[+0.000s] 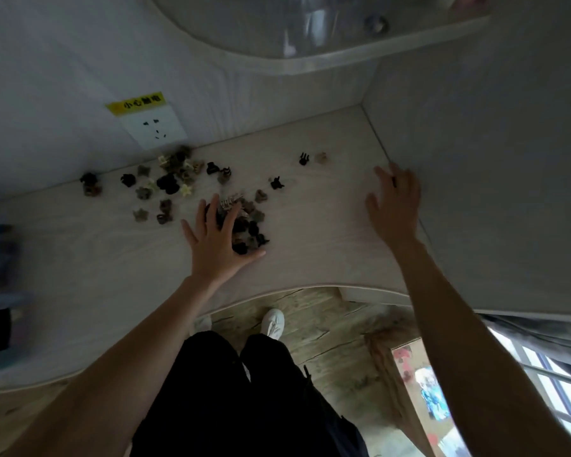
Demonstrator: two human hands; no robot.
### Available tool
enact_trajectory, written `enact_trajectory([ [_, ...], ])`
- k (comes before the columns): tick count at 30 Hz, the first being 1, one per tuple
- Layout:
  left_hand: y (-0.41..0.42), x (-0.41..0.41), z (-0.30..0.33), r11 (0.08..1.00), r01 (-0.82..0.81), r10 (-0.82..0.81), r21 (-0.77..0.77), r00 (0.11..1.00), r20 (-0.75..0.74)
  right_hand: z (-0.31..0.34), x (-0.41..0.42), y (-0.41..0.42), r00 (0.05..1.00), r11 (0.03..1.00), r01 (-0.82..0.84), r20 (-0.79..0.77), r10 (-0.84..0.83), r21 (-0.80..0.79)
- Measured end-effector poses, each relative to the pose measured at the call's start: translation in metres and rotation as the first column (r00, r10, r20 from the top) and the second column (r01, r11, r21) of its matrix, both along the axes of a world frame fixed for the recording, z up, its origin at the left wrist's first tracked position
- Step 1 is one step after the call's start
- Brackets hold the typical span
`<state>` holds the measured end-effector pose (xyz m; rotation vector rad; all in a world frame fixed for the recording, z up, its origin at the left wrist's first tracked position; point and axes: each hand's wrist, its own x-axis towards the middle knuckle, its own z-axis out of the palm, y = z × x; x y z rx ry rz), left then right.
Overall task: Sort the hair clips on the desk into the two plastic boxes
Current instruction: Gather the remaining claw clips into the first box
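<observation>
Small hair clips [175, 184] lie scattered on the pale table [310, 206], most beyond and left of the left hand [216, 240], whose spread, straight fingers rest on a dark heap of them. The right hand [394, 206] hovers apart, fingers loose, grasping nothing, two clips beyond it.

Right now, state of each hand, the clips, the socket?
left hand: open, fingers spread over a clump of hair clips
right hand: open, near the side wall, holding nothing visible
scattered clips: loose on the desk
wall socket: nothing plugged in
</observation>
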<state>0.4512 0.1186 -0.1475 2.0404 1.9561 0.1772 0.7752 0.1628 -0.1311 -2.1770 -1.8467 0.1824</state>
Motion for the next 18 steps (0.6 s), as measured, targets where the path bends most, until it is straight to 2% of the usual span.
enact_trajectory([
  [5, 0.006, 0.004, -0.002, 1.000, -0.002, 0.001, 0.024, 0.999, 0.037, -0.015, 0.004, 0.030, 0.999, 0.989, -0.011, -0.035, 0.005, -0.148],
  [9, 0.011, 0.007, -0.002, 1.000, -0.011, 0.010, 0.027, 0.998, 0.062, -0.017, -0.018, 0.058, 0.983, 0.987, -0.045, -0.180, 0.016, -0.156],
  [15, 0.010, 0.002, -0.004, 0.999, -0.020, 0.017, 0.033, 0.996, 0.085, -0.025, -0.071, 0.092, 0.949, 0.939, -0.287, -0.192, 0.251, -0.189],
  [18, 0.007, -0.003, -0.004, 0.999, -0.014, 0.010, 0.039, 0.996, 0.088, -0.026, -0.097, 0.086, 0.908, 0.898, -0.386, -0.257, 0.331, -0.208],
])
